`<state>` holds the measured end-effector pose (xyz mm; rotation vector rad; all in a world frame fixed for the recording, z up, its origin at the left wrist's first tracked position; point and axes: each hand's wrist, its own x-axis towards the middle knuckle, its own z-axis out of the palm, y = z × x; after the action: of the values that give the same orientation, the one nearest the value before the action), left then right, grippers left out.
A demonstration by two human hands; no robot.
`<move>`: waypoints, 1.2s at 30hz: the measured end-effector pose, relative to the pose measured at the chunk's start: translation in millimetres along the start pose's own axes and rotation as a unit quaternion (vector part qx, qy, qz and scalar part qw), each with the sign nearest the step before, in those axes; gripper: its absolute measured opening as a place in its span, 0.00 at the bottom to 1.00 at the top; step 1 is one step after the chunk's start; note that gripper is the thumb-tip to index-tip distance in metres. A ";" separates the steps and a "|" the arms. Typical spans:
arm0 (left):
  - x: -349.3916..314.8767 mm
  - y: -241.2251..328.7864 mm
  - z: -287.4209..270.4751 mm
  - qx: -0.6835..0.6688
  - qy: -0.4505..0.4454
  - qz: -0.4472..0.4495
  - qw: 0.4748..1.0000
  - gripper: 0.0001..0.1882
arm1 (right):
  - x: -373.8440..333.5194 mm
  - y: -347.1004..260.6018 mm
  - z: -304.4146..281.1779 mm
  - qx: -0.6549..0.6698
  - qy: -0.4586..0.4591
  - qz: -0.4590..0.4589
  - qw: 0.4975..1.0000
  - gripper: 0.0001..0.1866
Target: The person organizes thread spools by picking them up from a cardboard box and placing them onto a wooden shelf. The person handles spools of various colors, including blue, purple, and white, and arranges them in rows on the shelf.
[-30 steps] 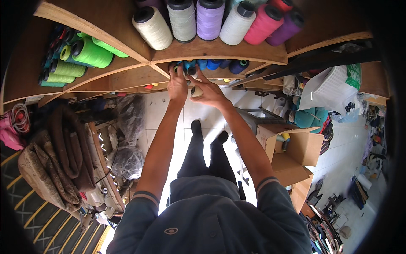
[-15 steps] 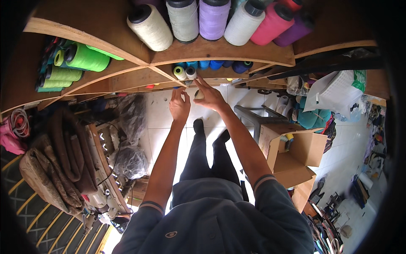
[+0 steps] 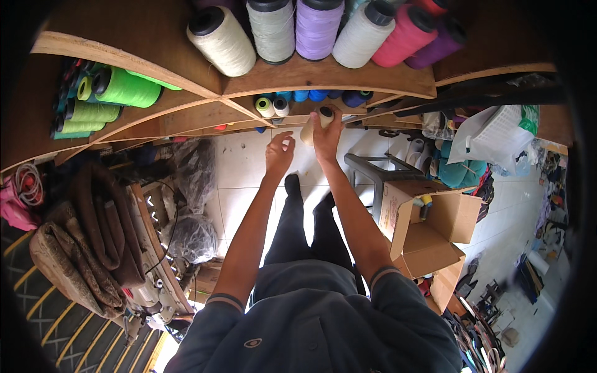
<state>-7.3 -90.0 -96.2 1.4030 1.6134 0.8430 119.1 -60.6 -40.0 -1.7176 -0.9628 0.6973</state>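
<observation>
My right hand grips a cream spool of thread, its fingers and thumb wrapped round the side. The spool tilts, with its dark-rimmed end up near the shelf edge. Left of it, my left hand hovers with loosely bent fingers; a gap shows between thumb and forefinger, and I make out nothing in it. Just beyond the hands, on the lower shelf, stand a yellow-green spool and a white spool. Several blue spools line up behind them.
Big cones of thread, among them a lilac cone, stand on the upper shelf. Green spools lie at the left. An open cardboard box and a grey stool are on the right. Folded brown cloth hangs left.
My right hand has moved right and up with the cream spool, turning it so more of it shows. My left hand has shifted right and slightly down.
</observation>
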 end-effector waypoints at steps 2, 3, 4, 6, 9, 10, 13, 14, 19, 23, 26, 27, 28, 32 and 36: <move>0.5 1.3 9.0 -0.048 -0.010 -0.030 0.998 0.13 | -0.2 -1.0 1.4 0.005 0.001 -0.039 0.999 0.27; 0.6 1.5 12.9 -0.072 -0.015 -0.044 0.996 0.14 | -0.1 1.5 4.1 0.000 -0.006 -0.080 0.997 0.27; -0.5 1.1 15.1 -0.073 -0.019 -0.058 0.995 0.14 | 0.2 3.2 6.2 -0.004 -0.013 -0.120 0.993 0.28; -2.5 -0.9 19.2 -0.081 -0.024 -0.079 0.993 0.14 | 2.1 4.5 11.8 -0.015 -0.042 -0.127 0.991 0.30; -7.8 -0.3 21.7 -0.087 -0.028 -0.078 0.993 0.14 | 6.5 3.6 21.1 -0.030 -0.048 -0.165 0.985 0.32; -9.6 0.2 21.3 -0.084 -0.027 -0.070 0.994 0.14 | 8.4 2.6 25.5 -0.028 -0.049 -0.179 0.982 0.32; -17.2 -2.4 19.2 -0.073 -0.024 -0.063 0.995 0.13 | 7.6 -5.5 35.1 -0.030 -0.028 -0.180 0.983 0.34; -18.6 -4.1 18.2 -0.068 -0.022 -0.062 0.995 0.13 | 7.1 -6.7 38.0 -0.019 -0.021 -0.157 0.987 0.34; -25.7 -16.0 17.8 -0.080 -0.035 -0.082 0.993 0.13 | 2.8 12.7 43.1 -0.096 -0.029 -0.069 0.993 0.35; -31.1 -16.0 12.3 -0.067 -0.066 -0.093 0.991 0.14 | 6.2 29.4 40.2 -0.130 -0.057 -0.069 0.987 0.32; -33.2 -15.7 8.2 -0.075 -0.083 -0.100 0.989 0.14 | 6.4 34.4 35.4 -0.100 -0.059 -0.073 0.991 0.32; -33.0 -15.1 7.5 -0.111 -0.082 -0.110 0.984 0.14 | 7.8 35.3 32.6 -0.085 -0.058 -0.071 0.992 0.31; -33.2 -14.3 6.9 -0.148 -0.082 -0.119 0.978 0.14 | 6.5 36.6 27.8 -0.022 -0.056 -0.023 0.998 0.31; -25.6 -2.9 -0.2 -0.247 -0.083 -0.194 0.946 0.19 | -6.2 29.4 5.5 0.140 -0.057 0.086 0.985 0.29; -15.1 13.3 -1.1 -0.268 -0.083 -0.210 0.936 0.20 | -0.8 54.2 4.1 0.008 -0.035 -0.039 0.999 0.27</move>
<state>-1.8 -102.8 -81.7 0.6909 1.3447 0.7994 130.4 -69.0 -92.6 -1.6428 -1.0645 0.7154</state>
